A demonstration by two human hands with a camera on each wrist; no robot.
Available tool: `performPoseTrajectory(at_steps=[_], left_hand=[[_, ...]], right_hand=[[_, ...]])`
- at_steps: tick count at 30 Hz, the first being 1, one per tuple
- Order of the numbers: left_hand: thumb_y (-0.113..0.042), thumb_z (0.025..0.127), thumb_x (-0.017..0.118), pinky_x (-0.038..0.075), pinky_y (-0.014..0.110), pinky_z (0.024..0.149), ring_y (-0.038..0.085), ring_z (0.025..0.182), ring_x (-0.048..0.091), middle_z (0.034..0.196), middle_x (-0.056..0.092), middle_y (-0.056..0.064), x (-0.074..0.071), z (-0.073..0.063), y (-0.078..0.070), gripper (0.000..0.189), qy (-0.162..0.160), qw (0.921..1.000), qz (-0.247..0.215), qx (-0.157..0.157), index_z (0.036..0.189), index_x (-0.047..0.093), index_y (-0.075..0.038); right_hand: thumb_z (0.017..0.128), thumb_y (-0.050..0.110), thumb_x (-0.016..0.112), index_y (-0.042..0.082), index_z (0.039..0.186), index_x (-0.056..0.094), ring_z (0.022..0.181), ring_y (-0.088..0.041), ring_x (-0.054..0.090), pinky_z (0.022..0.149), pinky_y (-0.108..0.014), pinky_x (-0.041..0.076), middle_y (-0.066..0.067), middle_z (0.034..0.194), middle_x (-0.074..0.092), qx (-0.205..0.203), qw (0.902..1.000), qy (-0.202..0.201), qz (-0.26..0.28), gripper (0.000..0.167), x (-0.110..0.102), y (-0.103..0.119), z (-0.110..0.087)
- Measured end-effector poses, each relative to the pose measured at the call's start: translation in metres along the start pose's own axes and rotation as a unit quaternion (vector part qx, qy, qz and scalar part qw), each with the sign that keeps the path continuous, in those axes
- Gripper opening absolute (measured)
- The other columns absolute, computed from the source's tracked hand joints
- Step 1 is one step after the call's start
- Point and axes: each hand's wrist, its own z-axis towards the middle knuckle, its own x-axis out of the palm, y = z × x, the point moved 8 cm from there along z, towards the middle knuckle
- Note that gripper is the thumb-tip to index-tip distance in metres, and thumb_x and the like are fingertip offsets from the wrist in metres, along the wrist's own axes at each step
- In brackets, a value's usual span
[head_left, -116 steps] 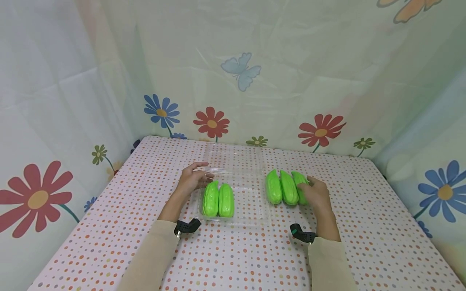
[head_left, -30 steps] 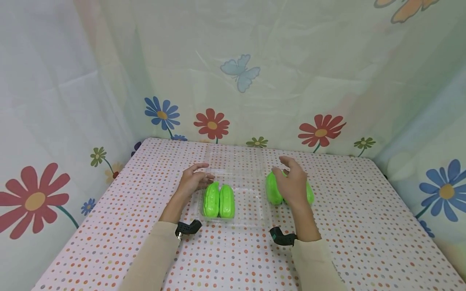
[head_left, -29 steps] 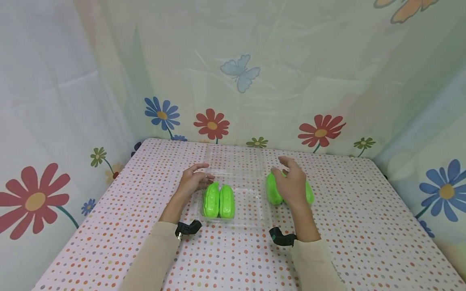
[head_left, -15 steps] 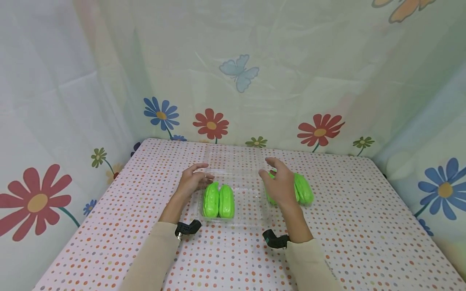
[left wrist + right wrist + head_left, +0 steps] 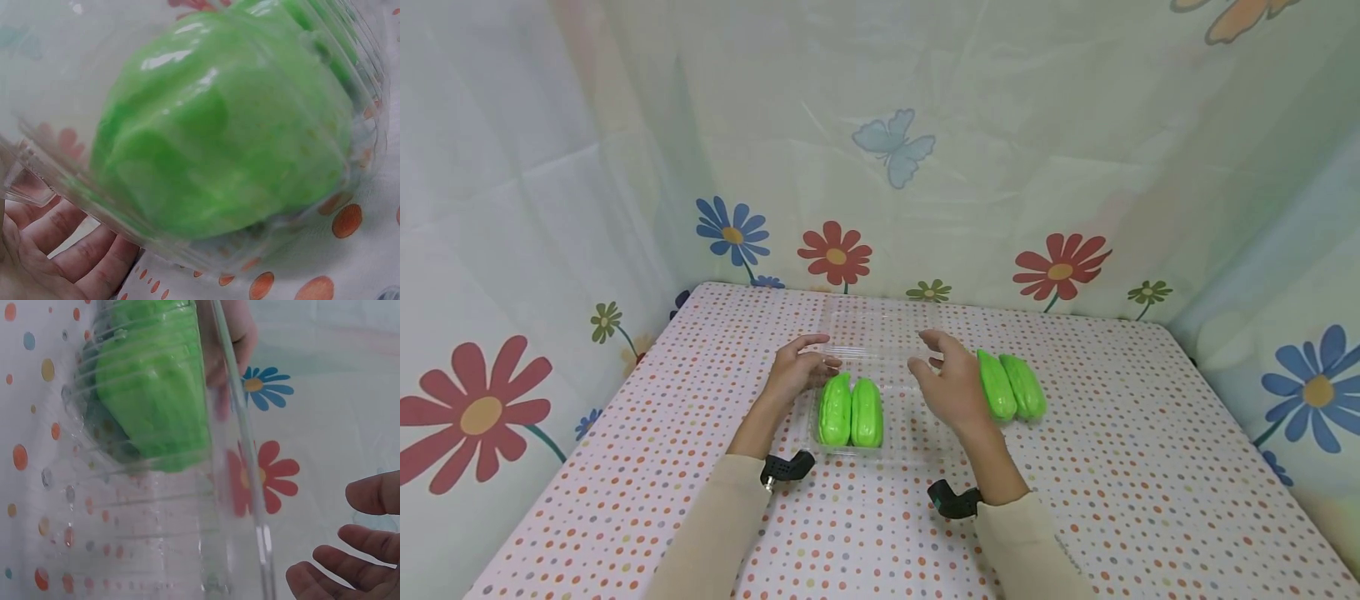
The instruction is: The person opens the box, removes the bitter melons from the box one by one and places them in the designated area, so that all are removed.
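Observation:
A clear plastic clamshell box (image 5: 917, 450) lies with its lid (image 5: 880, 325) folded back. Two glossy, bright green, long ribbed vegetables (image 5: 851, 412) fill its left side, side by side. My left hand (image 5: 793, 371) is at the box's back left corner, thumb and fingers spread; in the left wrist view its fingers (image 5: 87, 256) are right beside the clear wall. Over the box's right edge hovers my right hand (image 5: 951, 379), fingers spread around nothing, also seen as a right hand (image 5: 362, 562) in the right wrist view. Two more green vegetables (image 5: 1011, 387) lie just right of it.
A polka-dot cloth (image 5: 850, 533) covers the table. Behind it and at both sides hang flower-printed curtains (image 5: 925, 225). A black wrist camera (image 5: 955, 500) sits on the right wrist, another black camera (image 5: 787, 467) on the left.
My right hand has gone left from the rightmost green vegetable, across the loose group, to the box's right edge. The leftmost loose vegetable is now out of sight. My left hand has stayed put.

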Motion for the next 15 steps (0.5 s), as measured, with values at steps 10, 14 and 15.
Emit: performPoseTrajectory(at_steps=[10,14,15], left_hand=[[-0.002,0.095,0.049,0.058,0.04,0.084,0.041,0.111,0.069,0.12,0.069,0.029,0.0,0.002,0.001,0.052,0.005,0.9999,0.004,-0.01,0.147,0.049,-0.006],[-0.003,0.095,0.05,0.058,0.04,0.084,0.038,0.108,0.07,0.121,0.068,0.029,0.0,0.003,0.002,0.052,0.002,0.9999,0.004,-0.012,0.147,0.05,-0.008],[-0.003,0.095,0.05,0.058,0.039,0.083,0.037,0.108,0.071,0.121,0.068,0.029,0.0,0.002,0.002,0.052,0.001,0.9999,0.003,-0.012,0.147,0.05,-0.007]], right_hand=[[0.097,0.015,0.062,0.002,0.145,0.05,0.134,-0.033,0.051,0.105,-0.047,0.048,-0.014,0.146,0.054,-0.004,0.999,0.045,-0.008,0.051,0.022,0.002,-0.004],[0.097,0.016,0.062,0.003,0.146,0.049,0.134,-0.034,0.051,0.105,-0.048,0.048,-0.015,0.147,0.053,0.001,0.9983,0.058,-0.009,0.052,0.027,0.003,-0.005],[0.097,0.016,0.062,0.003,0.146,0.05,0.133,-0.035,0.051,0.105,-0.049,0.048,-0.014,0.147,0.053,0.003,0.9982,0.06,-0.009,0.052,0.028,0.003,-0.005]])
